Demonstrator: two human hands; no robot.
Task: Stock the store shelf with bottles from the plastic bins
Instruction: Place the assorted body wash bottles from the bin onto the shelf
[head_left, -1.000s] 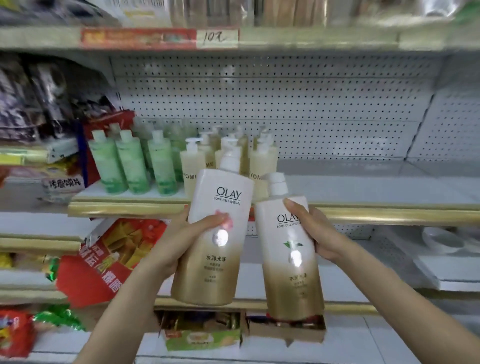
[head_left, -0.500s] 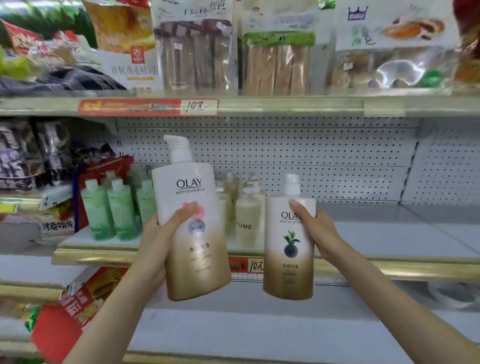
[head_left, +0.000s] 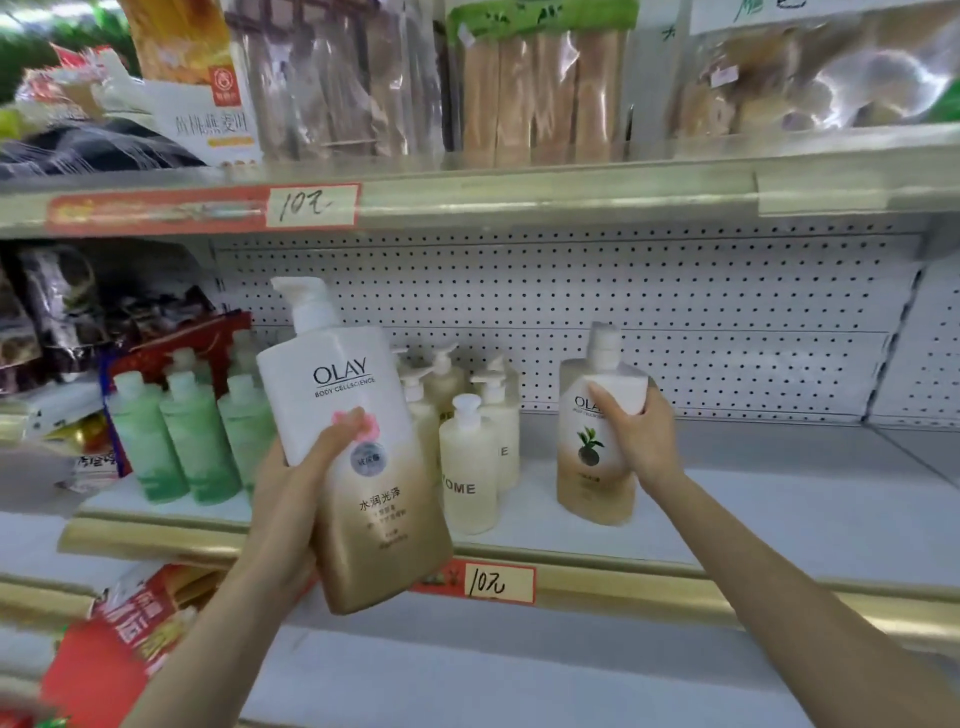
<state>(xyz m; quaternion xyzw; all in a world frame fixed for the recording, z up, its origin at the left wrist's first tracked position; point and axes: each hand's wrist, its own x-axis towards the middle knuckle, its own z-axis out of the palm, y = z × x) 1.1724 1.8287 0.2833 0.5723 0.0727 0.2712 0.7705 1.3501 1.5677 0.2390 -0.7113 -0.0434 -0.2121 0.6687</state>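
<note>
Bagged biscuit sticks (head_left: 540, 88) up top, handwritten price tag (head_left: 498, 584), red packets (head_left: 119, 654) lower left

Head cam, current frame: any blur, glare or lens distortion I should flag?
Head view: the upper shelf edge bows from the wide lens; the left-hand bottle has a sharp, readable label; the right-hand bottle is smeared near its top; the red pack at lower left is blurred; glare sits on the clear snack bags at upper right.
</note>
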